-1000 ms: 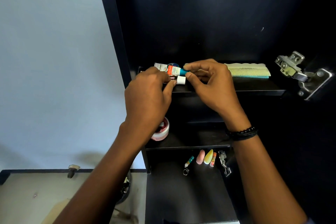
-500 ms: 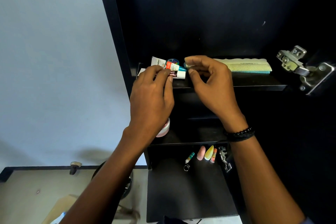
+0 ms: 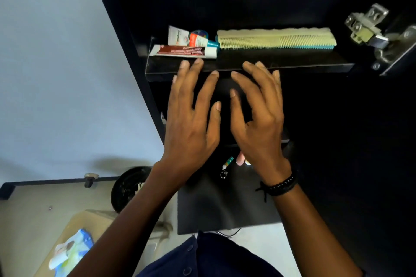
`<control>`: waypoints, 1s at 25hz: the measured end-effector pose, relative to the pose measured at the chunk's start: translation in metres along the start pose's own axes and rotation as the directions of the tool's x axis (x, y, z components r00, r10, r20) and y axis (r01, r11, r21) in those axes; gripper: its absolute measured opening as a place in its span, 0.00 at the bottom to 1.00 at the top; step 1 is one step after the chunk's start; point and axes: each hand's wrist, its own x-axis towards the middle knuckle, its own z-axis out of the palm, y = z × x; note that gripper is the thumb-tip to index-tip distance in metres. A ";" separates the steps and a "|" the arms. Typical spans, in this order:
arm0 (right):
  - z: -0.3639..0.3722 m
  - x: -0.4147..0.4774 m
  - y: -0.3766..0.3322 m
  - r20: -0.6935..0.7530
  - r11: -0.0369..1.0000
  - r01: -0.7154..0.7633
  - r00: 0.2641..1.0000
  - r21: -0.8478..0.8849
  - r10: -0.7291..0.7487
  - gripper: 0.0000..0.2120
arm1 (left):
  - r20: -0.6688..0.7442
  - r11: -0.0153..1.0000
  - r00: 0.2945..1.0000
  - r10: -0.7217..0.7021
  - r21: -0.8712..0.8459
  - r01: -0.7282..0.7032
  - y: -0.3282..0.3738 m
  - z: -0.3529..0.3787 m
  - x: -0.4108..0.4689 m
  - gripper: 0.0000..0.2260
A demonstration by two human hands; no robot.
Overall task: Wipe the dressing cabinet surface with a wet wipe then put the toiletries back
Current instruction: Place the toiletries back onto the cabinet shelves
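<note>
My left grip (image 3: pixel 191 119) and right grip (image 3: pixel 258 123) hover with fingers spread, holding nothing, just before the black shelf (image 3: pixel 281 66). On it I see tubes (image 3: pixel 180 50) touching and a comb (image 3: pixel 276 39) beside them. A pale wall (image 3: pixel 67 74) stands to the left.

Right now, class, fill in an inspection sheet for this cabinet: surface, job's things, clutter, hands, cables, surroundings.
Surface: black top shelf, front strip bare; wetness cannot be told.
Job's things: red tube and white tube at the shelf's left, comb beside them on the right; wipes pack low left, off the cabinet.
Clutter: keyring charm on the lower shelf, pink bits partly hidden behind the right hand.
Hands: left hand and right hand open, fingers spread, holding nothing.
Cables: nothing seen.
Surroundings: pale wall left, metal hinge right, round black container on the floor.
</note>
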 end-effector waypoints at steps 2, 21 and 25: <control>0.003 -0.033 0.009 -0.044 0.999 0.006 0.999 -0.051 -0.008 0.13 | 0.047 1.000 0.999 0.009 -0.015 -0.008 0.002 0.015 -0.024 0.20; 0.078 -0.210 0.181 0.581 0.809 -0.348 0.567 -0.473 0.584 0.16 | 0.843 0.967 0.483 -0.235 0.152 0.205 -0.035 0.115 -0.174 0.28; 0.094 -0.201 0.200 0.653 0.807 -0.241 0.485 -0.540 0.582 0.11 | 0.840 0.945 0.456 -0.293 0.183 0.271 -0.041 0.120 -0.175 0.27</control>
